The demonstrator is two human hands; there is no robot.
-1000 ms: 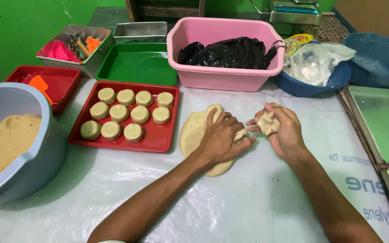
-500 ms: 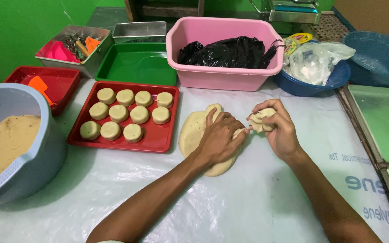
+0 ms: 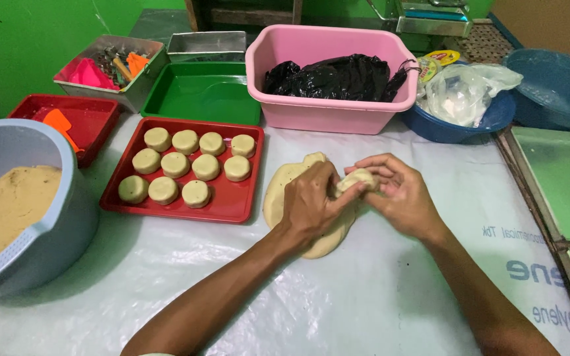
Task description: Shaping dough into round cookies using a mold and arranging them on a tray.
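A flattened slab of pale dough (image 3: 278, 194) lies on the plastic-covered table. My left hand (image 3: 311, 201) rests on top of the slab, its fingertips pinching a small lump of dough (image 3: 357, 179). My right hand (image 3: 397, 194) cups that same lump from the right side. To the left, a red tray (image 3: 232, 204) carries several round shaped dough pieces (image 3: 176, 165) in rows.
A grey-blue bowl of dough (image 3: 41, 224) stands at the near left. Behind are a red tray (image 3: 87, 118), a green tray (image 3: 199, 92), a metal tin of tools (image 3: 110, 66), a pink tub with a black bag (image 3: 331, 72), blue basins (image 3: 549, 82), and green trays (image 3: 562, 184) at right.
Both hands have shifted slightly left and closer together over the slab, working the small lump between them. The trays and bowls have not moved.
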